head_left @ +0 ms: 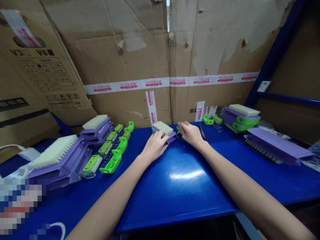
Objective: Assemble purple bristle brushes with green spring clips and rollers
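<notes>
Near the back of the blue table, my left hand (155, 146) is closed on a purple brush piece (172, 136). Its cream bristles (163, 127) face up, and a bit of green shows at its far left end. My right hand (192, 134) is just to the right of the brush piece, with its fingers pinching a small green part (178, 128). The fingers partly cover that part, so its full shape is hidden. A dark, thin tool like a screwdriver (202, 131) lies right of my right hand.
Purple brush pieces (60, 160) are stacked at left, beside rows of green end caps (116, 160) and green-topped blocks (105, 147). Stacked brushes with green ends (241, 120) and another purple piece (277, 143) lie at right. Cardboard (130, 60) walls the back; a blue post (272, 53) stands right.
</notes>
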Motion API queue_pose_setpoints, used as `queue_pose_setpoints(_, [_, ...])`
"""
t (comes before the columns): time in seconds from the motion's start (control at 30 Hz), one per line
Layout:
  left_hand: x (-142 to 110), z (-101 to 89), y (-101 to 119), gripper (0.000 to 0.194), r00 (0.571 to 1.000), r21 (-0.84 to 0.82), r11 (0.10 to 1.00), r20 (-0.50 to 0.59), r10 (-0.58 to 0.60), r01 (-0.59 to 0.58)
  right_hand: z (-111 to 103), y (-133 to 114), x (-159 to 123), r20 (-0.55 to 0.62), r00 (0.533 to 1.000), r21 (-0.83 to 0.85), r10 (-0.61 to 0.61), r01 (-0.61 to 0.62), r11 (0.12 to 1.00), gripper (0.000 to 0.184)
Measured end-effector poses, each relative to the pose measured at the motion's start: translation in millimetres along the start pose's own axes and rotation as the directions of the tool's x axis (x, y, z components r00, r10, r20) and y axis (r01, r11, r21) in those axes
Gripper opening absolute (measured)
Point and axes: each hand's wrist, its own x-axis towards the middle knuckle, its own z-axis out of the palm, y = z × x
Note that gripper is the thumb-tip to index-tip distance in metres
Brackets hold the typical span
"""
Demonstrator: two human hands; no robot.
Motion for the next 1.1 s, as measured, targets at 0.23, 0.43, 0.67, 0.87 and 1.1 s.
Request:
queue_pose_setpoints(0.23, [-2,8.4,-20,0.035,0.997,-0.061,0.997,-0.061,0.036,-0.04,-2,-3,-1,0.07,0.997,-0.037,-0.016,0.019,0.999,0.041])
queue_pose_setpoints(0.43, [-2,11.9,-23,0.033,0.997,-0.038,0.999,-0.072,0.004,-0.007,-2,-3,-1,0.12,0.992,-0.072,-0.031,0.04,0.997,0.042])
queue_pose_setpoints(0.67, [0,7.9,-20,0.033,0.999,-0.002,1.0,-0.036,-0.018,0.018,2,-1,-1,0.125,0.99,-0.086,-0.059,0.07,0.994,0.039])
queue_pose_setpoints(0.87, [1,6.9,-17,0.033,0.999,0.025,0.999,-0.035,-0.037,0.038,8,5,0,0.161,0.986,-0.105,-0.051,0.069,0.992,0.04])
queue_pose_setpoints(1.1, [2,6.4,-10,0.032,0.995,0.129,0.986,-0.031,-0.1,0.103,9,8,1,0.165,0.986,-0.081,-0.032,0.046,0.996,0.044])
